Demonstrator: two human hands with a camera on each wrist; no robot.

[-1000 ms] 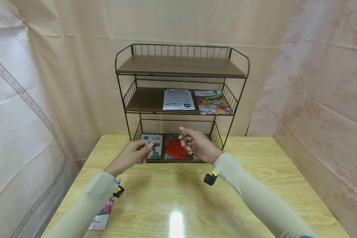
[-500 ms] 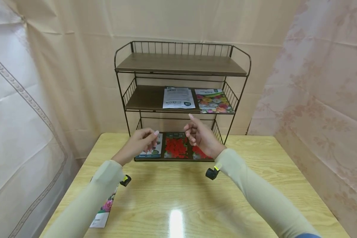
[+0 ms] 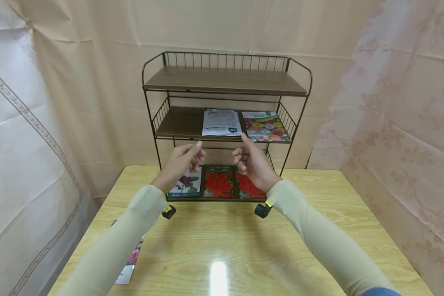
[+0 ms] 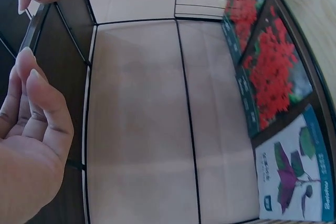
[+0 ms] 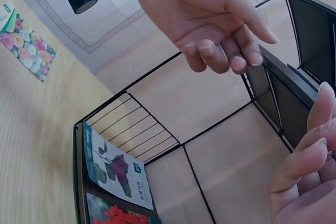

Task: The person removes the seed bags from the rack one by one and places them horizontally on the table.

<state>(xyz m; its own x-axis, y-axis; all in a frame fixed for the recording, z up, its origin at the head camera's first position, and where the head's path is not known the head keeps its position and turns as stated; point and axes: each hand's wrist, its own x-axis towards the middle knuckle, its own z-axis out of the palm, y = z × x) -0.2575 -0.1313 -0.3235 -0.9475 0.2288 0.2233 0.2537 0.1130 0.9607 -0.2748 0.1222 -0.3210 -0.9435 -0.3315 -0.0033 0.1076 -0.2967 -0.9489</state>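
Observation:
My left hand [image 3: 179, 164] is in front of the rack below the middle shelf's front edge, fingers loosely curled around nothing visible. Facing it, my right hand [image 3: 255, 164] has its thumb raised and its other fingers loosely bent, also holding nothing. Whether that thumb touches the shelf edge cannot be told. White printed packets [image 3: 222, 122] lie stacked on the middle shelf, beside a packet with colourful flowers [image 3: 265, 126]. On the bottom shelf lie a packet with a purple plant [image 4: 289, 177] and two red-flower packets [image 3: 218, 183], partly behind my hands.
The three-tier wire rack [image 3: 225, 80] with dark wooden shelves stands at the back of the wooden table [image 3: 318, 213]. A rose-printed packet [image 5: 27, 45] lies at the table's left, partly under my left forearm in the head view. Curtains hang behind and at both sides.
Both hands have risen from the bottom shelf's level towards the middle shelf. The left one has also shifted right, uncovering more of the purple-plant packet. The packets on the rack have stayed put.

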